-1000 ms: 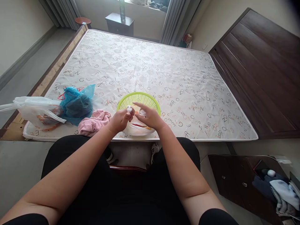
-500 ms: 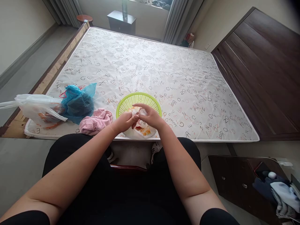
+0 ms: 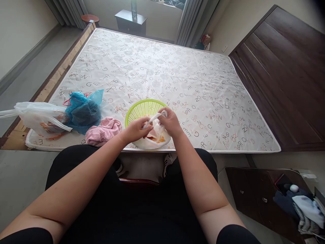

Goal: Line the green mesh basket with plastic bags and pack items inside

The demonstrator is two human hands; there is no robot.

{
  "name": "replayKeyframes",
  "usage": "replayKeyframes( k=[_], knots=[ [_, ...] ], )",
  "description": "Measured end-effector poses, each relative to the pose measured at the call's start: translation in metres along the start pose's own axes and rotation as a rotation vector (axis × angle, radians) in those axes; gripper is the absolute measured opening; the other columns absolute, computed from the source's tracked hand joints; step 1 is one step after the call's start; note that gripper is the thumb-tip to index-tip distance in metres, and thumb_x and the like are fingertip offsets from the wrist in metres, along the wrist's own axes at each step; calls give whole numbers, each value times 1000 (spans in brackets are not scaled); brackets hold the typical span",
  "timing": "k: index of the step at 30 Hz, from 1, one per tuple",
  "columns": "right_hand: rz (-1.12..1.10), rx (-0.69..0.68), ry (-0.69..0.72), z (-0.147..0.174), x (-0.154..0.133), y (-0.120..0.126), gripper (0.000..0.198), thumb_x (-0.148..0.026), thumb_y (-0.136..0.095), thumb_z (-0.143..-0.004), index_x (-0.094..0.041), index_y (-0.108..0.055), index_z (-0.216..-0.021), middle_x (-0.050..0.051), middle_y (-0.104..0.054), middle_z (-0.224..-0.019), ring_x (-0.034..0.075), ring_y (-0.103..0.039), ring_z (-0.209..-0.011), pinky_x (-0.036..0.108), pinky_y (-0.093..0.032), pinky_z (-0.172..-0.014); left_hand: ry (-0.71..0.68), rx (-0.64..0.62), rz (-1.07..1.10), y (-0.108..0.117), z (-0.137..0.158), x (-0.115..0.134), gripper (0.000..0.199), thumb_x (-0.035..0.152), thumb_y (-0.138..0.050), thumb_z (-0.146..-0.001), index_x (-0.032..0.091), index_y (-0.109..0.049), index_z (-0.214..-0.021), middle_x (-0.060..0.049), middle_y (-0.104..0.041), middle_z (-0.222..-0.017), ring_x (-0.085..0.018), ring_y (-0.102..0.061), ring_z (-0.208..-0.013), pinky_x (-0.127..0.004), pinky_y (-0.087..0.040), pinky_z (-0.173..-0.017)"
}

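Note:
A white plastic bag (image 3: 152,144) with orange patches lies in front of me, over the near part of a lime-green plastic basket (image 3: 134,112). Whether it rests inside the basket or against its near rim, I cannot tell. One twisted white strip of the bag stretches between my hands above it. My left hand (image 3: 137,129) pinches the strip's left end. At the other end, my right hand (image 3: 171,122) grips it with closed fingers. Left of the basket lies a crumpled pink towel (image 3: 103,131).
Left of the towel stand a blue plastic bag (image 3: 85,113) with something dark inside and a white carrier bag (image 3: 42,117). All rest on the letter-patterned mattress (image 3: 177,74). A dark bedside cabinet (image 3: 250,193) with clothes on it is at lower right.
My hands have moved apart, the right one to the right and slightly up. A white strip of the bag is now stretched between them, where before the hands were together.

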State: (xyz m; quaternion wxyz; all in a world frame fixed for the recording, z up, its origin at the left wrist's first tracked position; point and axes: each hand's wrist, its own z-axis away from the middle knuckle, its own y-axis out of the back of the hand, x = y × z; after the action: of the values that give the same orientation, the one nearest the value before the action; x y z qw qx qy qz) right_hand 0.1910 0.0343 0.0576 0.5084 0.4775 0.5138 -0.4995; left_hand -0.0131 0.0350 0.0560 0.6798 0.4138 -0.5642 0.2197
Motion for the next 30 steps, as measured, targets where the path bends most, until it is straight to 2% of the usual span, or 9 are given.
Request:
replayKeyframes(
  k=[2,4,7,11,16,20,24,27,30],
  knots=[
    [-143,106,10,-4,7,3,26,-43,-75,-81,-26,-58,-90,-9,-45,-64,9,-42,-55,24,-42,-57,18,18,79,-6,-1,-3,48,41,-65,-93,20,-53,-134,7,-61,-61,-12,-58,-50,-23,-47,-53],
    [-236,175,10,-7,13,3,27,-42,-76,-81,-26,-56,-90,-10,-39,-62,9,-37,-52,24,-40,-55,1,7,83,-9,-3,-6,60,37,-64,-93,22,-45,-147,5,-65,-68,-11,-58,-52,-22,-49,-55],
    [-269,215,-43,-9,15,4,29,-41,-76,-78,-26,-54,-92,-11,-37,-62,8,-35,-51,23,-38,-53,-39,-67,-12,-9,-5,-7,41,35,-59,-94,21,-65,-132,1,-69,-77,-10,-57,-58,-23,-49,-60],
    [-200,79,-111,-8,11,6,40,-35,-76,-74,-28,-55,-107,-10,-44,-67,9,-42,-55,23,-40,-56,-18,-172,-131,-7,-6,-10,30,41,-62,-92,20,-81,-103,-3,-75,-86,-17,-66,-77,-28,-52,-74],
    [-217,-39,-15,-6,5,2,32,-34,-68,-81,-28,-48,-105,-6,-57,-83,10,-48,-63,25,-46,-64,117,186,-90,-6,-9,-14,43,47,-65,-90,19,-80,-119,0,-66,-68,-15,-58,-65,-27,-46,-64],
    [11,-13,73,-4,2,-8,22,-40,-65,-90,-27,-51,-100,-2,-60,-88,13,-55,-74,29,-50,-73,52,227,52,-4,-9,-11,58,49,-72,-87,17,-72,-135,5,-51,-60,-11,-49,-57,-24,-40,-57],
    [293,65,260,7,-8,-19,19,-44,-56,-100,-27,-58,-107,2,-66,-98,19,-62,-96,38,-50,-95,7,115,130,-9,-8,-7,57,49,-72,-87,18,-72,-134,4,-57,-67,-11,-53,-60,-24,-45,-60],
    [420,43,353,17,-18,-30,21,-41,-46,-106,-27,-61,-109,4,-70,-99,22,-63,-110,44,-43,-110,-41,19,101,-14,-8,-8,45,47,-70,-86,16,-76,-119,0,-64,-73,-15,-60,-67,-27,-52,-65],
    [519,-81,403,22,-22,-39,24,-34,-42,-106,-27,-64,-109,5,-72,-114,23,-58,-131,49,-26,-124,-96,46,38,-19,-9,-9,39,39,-71,-83,14,-75,-113,-7,-73,-92,-23,-69,-91,-32,-57,-78]
  ],
)
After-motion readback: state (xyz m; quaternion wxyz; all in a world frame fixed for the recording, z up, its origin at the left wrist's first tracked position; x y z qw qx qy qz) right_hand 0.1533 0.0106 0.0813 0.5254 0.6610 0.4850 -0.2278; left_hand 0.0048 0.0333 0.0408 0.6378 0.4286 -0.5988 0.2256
